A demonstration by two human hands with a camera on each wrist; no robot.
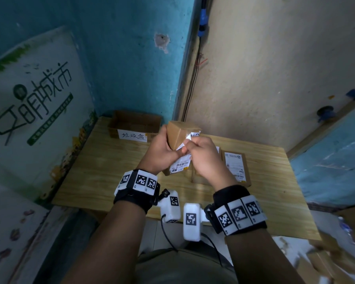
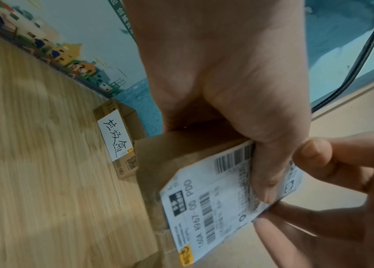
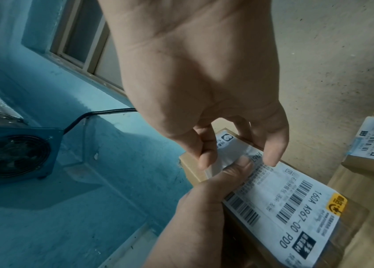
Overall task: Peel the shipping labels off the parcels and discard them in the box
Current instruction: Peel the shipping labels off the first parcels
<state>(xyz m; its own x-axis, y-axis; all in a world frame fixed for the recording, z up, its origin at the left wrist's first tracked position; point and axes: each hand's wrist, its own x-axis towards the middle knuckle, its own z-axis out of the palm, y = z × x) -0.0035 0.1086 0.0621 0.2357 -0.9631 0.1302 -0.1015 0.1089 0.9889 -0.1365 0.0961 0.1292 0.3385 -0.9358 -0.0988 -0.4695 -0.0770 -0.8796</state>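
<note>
My left hand [image 1: 166, 146] grips a brown cardboard parcel [image 1: 177, 133] and holds it tilted up above the wooden table [image 1: 111, 171]. Its thumb [image 2: 266, 172] lies across the white shipping label [image 2: 209, 208], which has barcodes and a yellow corner mark. My right hand [image 1: 200, 151] pinches the lifted far end of that label [image 3: 284, 204] between thumb and fingers [image 3: 206, 159]; most of the label still lies flat on the parcel [image 3: 351, 223]. The open cardboard discard box [image 1: 134, 124], marked with a handwritten white sticker, stands at the table's back left, apart from both hands.
Another labelled parcel [image 1: 235, 168] lies flat on the table to the right, and a second one shows partly under my hands. A printed board [image 1: 35, 95] leans along the left edge. Walls close in behind. More cardboard [image 1: 336, 261] lies on the floor at lower right.
</note>
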